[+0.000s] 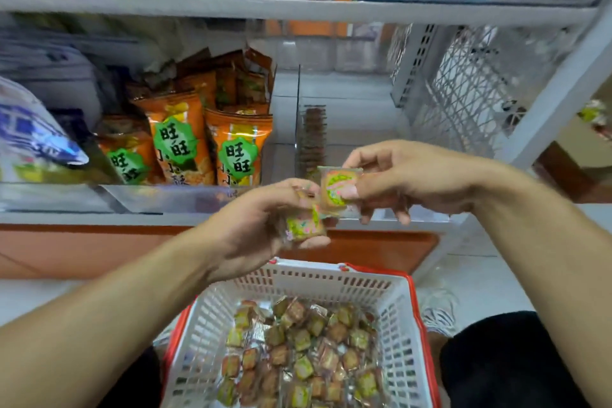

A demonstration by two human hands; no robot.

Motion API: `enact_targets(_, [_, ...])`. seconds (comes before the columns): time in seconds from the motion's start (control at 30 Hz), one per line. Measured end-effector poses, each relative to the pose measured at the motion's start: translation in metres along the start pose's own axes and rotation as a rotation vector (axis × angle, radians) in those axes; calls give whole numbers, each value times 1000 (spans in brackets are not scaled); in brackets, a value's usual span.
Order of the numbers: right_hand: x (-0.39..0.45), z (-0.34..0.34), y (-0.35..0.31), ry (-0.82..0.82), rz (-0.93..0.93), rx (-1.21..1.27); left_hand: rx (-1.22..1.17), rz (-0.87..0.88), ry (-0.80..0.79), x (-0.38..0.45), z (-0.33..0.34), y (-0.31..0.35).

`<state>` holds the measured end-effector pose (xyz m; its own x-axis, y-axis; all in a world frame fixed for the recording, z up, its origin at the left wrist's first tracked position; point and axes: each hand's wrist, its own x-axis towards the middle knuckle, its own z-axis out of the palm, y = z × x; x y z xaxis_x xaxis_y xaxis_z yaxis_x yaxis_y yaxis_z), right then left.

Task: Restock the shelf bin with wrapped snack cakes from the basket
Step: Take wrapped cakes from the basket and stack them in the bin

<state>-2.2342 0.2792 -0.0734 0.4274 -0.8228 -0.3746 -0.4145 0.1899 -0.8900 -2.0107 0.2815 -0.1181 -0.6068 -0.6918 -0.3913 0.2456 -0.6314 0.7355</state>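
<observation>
Snack cakes: I am holding two above the basket (331,278), in front of the shelf bin (347,129)
Left hand (265,225): I am gripping one cake (303,225)
Right hand (407,175): I am pinching another cake (337,187)
Basket: it is sitting below, holding many more cakes (304,351)

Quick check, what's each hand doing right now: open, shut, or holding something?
Left hand: fingers curled round a wrapped snack cake.
Right hand: pinches another wrapped cake.
</observation>
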Motion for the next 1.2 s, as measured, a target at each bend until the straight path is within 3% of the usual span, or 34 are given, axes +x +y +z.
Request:
enact_targets(0.07, [6,5,3,9,0,42,-69,50,79,0,1,-1])
enact_targets(0.17, [12,12,8,35,-21,80,61,109,98,4,4,-3])
enact_targets(0.3, [16,15,7,96,-16,86,40,84,188,8,3,-3])
enact_targets(0.5, [18,12,0,325,-69,483,-86,33,286,5,-3,-4])
enact_targets(0.7, [18,29,3,225,-196,269,-68,42,244,-1,-8,2])
enact_targets(0.83, [17,28,4,292,-188,371,-72,99,243,-3,-9,6])
enact_targets(1.03, [19,31,6,217,-150,437,-52,141,227,-3,-11,6])
enact_targets(1.2, [20,33,10,152,-80,336,34,125,218,-1,-11,4])
